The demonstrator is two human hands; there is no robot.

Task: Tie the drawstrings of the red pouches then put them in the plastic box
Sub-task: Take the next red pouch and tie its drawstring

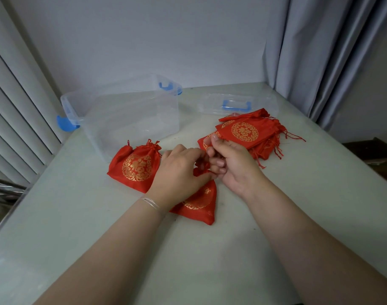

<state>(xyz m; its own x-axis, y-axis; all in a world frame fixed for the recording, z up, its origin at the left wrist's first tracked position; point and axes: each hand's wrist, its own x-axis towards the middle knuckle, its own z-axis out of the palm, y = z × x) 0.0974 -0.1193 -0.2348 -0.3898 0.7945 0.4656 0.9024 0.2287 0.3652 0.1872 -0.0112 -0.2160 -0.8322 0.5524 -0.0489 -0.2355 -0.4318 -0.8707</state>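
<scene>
A red pouch (199, 202) with a gold emblem lies on the table below my hands, its gathered neck pointing up between them. My left hand (180, 170) and my right hand (230, 164) both pinch the pouch's red drawstrings at the neck. To the left lies another red pouch (136, 167) with its top cinched. A pile of flat red pouches (247, 132) sits to the right, behind my right hand. The clear plastic box (122, 111) with blue latches stands open at the back left.
The box's clear lid (236, 104) with a blue handle lies at the back right, behind the pile. Grey curtains (333, 51) hang at the right, and a white slatted panel (16, 102) lines the left. The pale table (199, 260) stretches toward me.
</scene>
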